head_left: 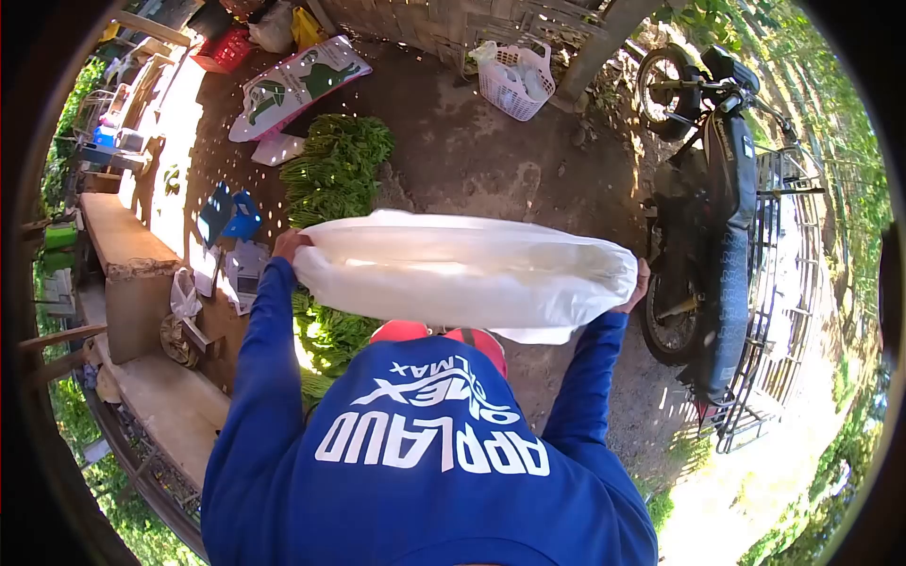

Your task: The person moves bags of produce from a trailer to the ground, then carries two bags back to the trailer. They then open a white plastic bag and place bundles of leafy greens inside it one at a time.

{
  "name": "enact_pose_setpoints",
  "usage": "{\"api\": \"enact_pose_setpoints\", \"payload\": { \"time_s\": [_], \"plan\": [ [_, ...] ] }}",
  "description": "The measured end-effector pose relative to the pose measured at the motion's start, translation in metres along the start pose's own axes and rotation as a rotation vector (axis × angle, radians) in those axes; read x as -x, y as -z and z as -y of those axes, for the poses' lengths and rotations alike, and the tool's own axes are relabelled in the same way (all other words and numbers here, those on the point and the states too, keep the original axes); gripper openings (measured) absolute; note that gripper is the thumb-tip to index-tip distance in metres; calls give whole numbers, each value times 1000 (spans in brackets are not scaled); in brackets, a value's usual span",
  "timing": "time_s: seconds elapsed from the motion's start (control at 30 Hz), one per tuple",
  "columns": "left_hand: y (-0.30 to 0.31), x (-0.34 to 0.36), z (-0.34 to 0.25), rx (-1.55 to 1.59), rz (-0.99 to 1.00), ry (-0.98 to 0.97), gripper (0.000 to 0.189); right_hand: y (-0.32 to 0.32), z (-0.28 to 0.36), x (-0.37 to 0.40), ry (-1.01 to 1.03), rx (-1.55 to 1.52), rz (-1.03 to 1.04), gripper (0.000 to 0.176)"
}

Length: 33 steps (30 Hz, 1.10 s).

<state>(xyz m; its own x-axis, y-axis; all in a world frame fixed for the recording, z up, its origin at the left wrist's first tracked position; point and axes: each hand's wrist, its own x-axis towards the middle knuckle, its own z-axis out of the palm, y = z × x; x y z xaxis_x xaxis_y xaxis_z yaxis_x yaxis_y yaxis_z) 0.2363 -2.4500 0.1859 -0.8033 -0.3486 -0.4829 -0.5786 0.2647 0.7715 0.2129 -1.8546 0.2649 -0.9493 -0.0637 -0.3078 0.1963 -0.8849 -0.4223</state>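
A large white plastic bag (462, 274) is stretched wide and held out in front of my chest. My left hand (288, 243) grips its left edge and my right hand (641, 283) grips its right edge; both are mostly hidden by the plastic. I wear a blue long-sleeved shirt with white lettering. Below and beyond the bag, a long pile of green leafy stalks (335, 165) lies on the dirt ground. Red footwear (406, 330) shows just under the bag.
A dark motorcycle (708, 217) with a metal side rack stands at the right. A white plastic basket (517, 77) sits near a post at the back. A printed sack (297, 85), a blue box (229, 215) and a concrete bench (132, 274) are at the left.
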Motion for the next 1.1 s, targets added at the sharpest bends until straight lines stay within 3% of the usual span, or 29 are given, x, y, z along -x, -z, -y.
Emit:
{"api": "enact_pose_setpoints", "payload": {
  "time_s": [0.03, 0.07, 0.1, 0.17, 0.23, 0.3, 0.33, 0.4, 0.43, 0.5, 0.57, 0.6, 0.7, 0.77, 0.83, 0.87, 0.9, 1.0, 1.07, 1.1],
  "plan": [
    [12, -6, 9, -406, -70, -164, 28, 15, 14, -4, -24, -123, -14, 43],
    [32, -29, 46, -582, -36, -430, 27, 37, 19, -14, -20, -136, 32, 43],
    [27, -21, 31, -579, -31, -430, 27, 52, 19, -23, -19, -148, 80, 43],
    [13, 11, -14, -509, -367, -337, 28, 34, 18, -29, -42, -117, 65, 42],
    [27, 6, 5, -478, -303, -226, 39, 4, 16, -29, -71, -82, 64, 42],
    [34, 4, 29, -803, -109, -174, 62, -28, 11, -28, -220, -9, 77, 41],
    [16, 36, -8, -1116, -94, -41, 79, -47, 5, -25, -250, 9, 58, 40],
    [-26, 82, -72, -1174, 7, -68, 80, -33, -11, -35, -256, -2, 14, 41],
    [-46, 87, -76, -1132, 39, -230, 81, -29, -18, -39, -264, -13, -34, 41],
    [-86, 90, -78, -1075, 102, -516, 82, -59, -35, -35, -267, 3, 59, 40],
    [-131, 88, -85, -914, 174, -692, 80, -66, -47, -42, -377, 5, 107, 48],
    [-149, 85, -89, -860, 214, -692, 80, -76, -50, -40, -441, -19, 123, 48],
    [-190, 61, -87, -878, 298, -673, 42, -86, -47, -38, -496, -74, 159, 48],
    [-207, 35, -67, -624, 364, -633, 27, -83, -36, -35, -466, -30, 137, 48],
    [-205, 22, -63, -365, 240, -713, 20, -73, -17, -34, -393, 3, 120, 51],
    [-197, 26, -80, -283, 243, -616, 20, -58, -8, -39, -279, 64, 52, 53],
    [-185, 32, -97, -205, 241, -516, 20, -41, 3, -46, -313, 57, 6, 54],
    [-171, 44, -122, 17, 292, -540, 20, -47, 22, -44, -394, 124, -49, 56],
    [-171, 46, -127, 95, 297, -490, 22, -46, 27, -49, -248, 416, -142, 60],
    [-170, 47, -131, 175, 303, -443, 24, -48, 32, -54, -249, 408, -139, 60]
  ]
}}
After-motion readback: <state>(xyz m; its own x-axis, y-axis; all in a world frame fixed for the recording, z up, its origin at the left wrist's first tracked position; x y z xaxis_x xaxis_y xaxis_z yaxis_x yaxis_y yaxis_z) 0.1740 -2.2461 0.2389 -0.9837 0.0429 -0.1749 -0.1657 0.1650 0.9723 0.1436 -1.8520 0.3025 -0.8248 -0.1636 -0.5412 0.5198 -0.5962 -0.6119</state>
